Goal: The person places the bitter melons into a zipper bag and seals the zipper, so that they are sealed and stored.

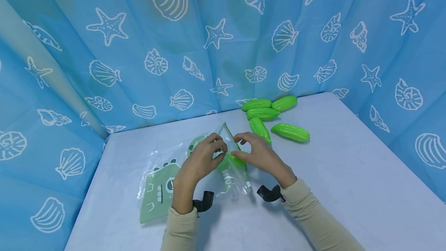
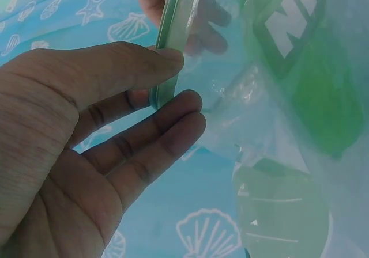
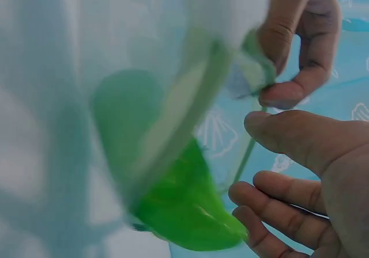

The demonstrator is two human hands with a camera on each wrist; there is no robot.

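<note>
A clear zip bag (image 1: 228,181) with green print and a green zip strip stands over the table, its mouth spread apart. My left hand (image 1: 202,158) pinches the strip at the mouth between thumb and fingers, plainest in the left wrist view (image 2: 98,114). My right hand (image 1: 259,154) is at the opposite edge, thumb and fingers apart; in the right wrist view its fingers (image 3: 288,212) are close to the strip. A bright green ridged gourd (image 3: 190,206) lies at the mouth, partly behind the plastic. Whether the right fingertips touch it is unclear.
Several more green gourds (image 1: 290,132) lie on the white table (image 1: 334,189) toward the back right. Flat at the left is another clear bag with a green monster print (image 1: 158,196). A blue shell-patterned curtain (image 1: 209,49) surrounds the table's back and sides.
</note>
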